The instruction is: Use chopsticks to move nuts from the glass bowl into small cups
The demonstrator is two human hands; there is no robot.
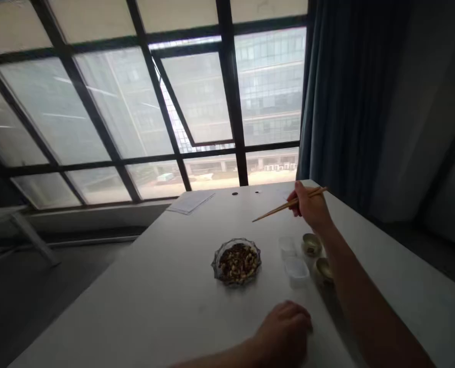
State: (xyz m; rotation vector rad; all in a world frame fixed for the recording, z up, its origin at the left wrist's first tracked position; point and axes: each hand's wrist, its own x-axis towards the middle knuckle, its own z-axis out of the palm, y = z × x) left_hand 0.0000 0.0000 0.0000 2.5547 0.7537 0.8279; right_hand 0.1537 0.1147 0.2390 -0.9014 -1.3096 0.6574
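My right hand (pixel 311 207) is raised over the far right part of the white table (pixel 173 286), closed on a pair of wooden chopsticks (pixel 279 208) whose tips point left. A glass dish (pixel 236 263) filled with mixed brown and pale beans or nuts sits mid-table. To its right stand two small clear plastic cups (pixel 296 270) and two small metal bowls (pixel 312 244), the nearer bowl partly hidden by my right forearm. My left hand (pixel 285 332) rests on the table near the front edge with fingers curled under; nothing shows in it.
A sheet of paper (pixel 191 201) lies at the table's far left corner, and two small dark dots (pixel 234 193) mark the far edge. Large dark-framed windows rise behind the table. A blue curtain (pixel 338 102) hangs at the right.
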